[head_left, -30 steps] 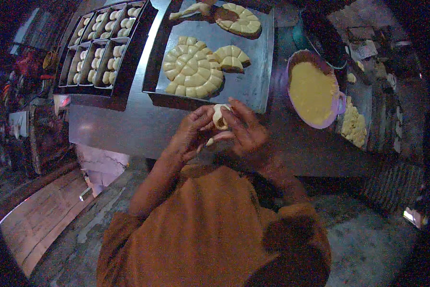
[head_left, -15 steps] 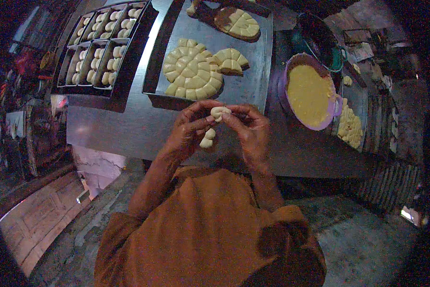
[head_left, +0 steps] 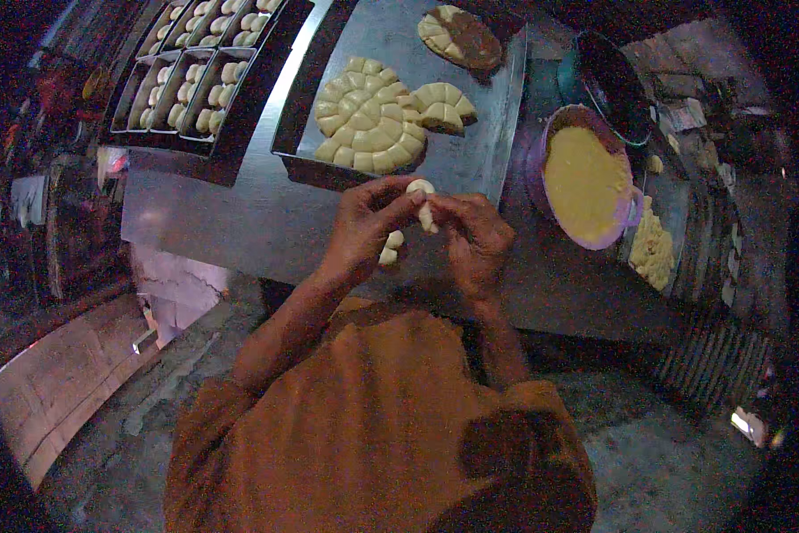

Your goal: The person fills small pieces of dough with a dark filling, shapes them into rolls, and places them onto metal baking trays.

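Left hand (head_left: 370, 222) and right hand (head_left: 478, 238) pinched a small piece of dough (head_left: 427, 217)
The piece was gripped between both hands' fingertips, above the table (head_left: 199, 213), near the metal tray (head_left: 473, 155); another dough lump (head_left: 390, 250) showed just beside the left hand

You seem to be in a bakery or baking workroom, for the worktop (head_left: 239, 218) before you carries a wide metal tray (head_left: 497, 151) of segmented dough shapes (head_left: 368, 120), a black tray (head_left: 255, 107) of divided tins with pale dough balls, and a lilac basin (head_left: 586, 117) of yellow mixture. Your fingers (head_left: 403, 210) hold a small piece of dough (head_left: 419, 187) too. The rough, bare floor (head_left: 657, 466) and the ribbed panel (head_left: 719, 360) at your right suggest a plain workplace.
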Demonstrator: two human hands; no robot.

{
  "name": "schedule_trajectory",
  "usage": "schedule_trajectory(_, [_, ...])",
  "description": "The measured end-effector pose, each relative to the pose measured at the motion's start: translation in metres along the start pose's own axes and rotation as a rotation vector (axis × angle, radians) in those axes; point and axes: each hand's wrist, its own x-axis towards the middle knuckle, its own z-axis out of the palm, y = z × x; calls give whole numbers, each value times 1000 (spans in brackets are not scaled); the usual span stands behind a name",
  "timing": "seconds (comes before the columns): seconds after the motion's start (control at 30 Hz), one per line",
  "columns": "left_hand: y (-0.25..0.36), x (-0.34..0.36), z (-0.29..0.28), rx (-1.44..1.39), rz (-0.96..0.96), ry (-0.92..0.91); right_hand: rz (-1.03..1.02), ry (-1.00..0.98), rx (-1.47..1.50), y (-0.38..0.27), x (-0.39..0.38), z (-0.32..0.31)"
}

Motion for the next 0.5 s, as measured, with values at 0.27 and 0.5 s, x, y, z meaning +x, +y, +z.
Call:
schedule_trajectory(0.27, [-9, 3, -3, -13, -102, 10, -392, -252, -226, 17, -3, -13])
schedule_trajectory(0.5, [-22, -1, -2, 12, -95, -59, -454, -268, -438, 14, 1, -12])
